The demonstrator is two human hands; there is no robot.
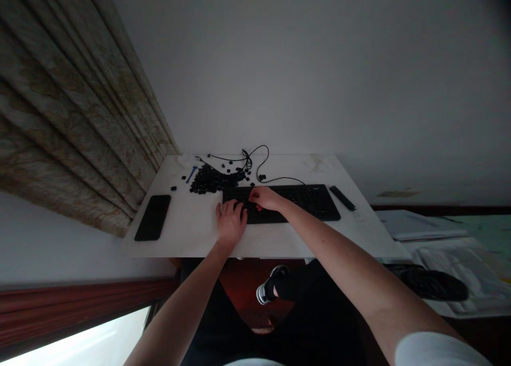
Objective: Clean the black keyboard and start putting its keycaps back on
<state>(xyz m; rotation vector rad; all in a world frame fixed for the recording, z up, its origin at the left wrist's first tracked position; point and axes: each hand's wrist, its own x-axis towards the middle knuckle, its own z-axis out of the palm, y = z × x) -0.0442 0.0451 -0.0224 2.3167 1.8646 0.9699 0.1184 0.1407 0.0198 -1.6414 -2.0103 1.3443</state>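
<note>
A black keyboard (315, 201) lies lengthwise on the white table. My left hand (231, 219) rests at its left end, palm down, fingers apart over the keys. Just to the right, my right hand (263, 198) is over the left part of the keyboard with thumb and fingertips pinched together. Whatever sits in that pinch is too small and dark to make out. Behind my left hand, a heap of loose black keycaps (209, 180) spreads over the table, with several single ones scattered around it.
A blue tool (191, 174) lies left of the heap. On the table's left is a black phone (153, 218); a dark bar-shaped piece (342, 198) lies right of the keyboard. A black cable (268, 158) loops behind. Wall and curtain (80, 89) border the white table (275, 242).
</note>
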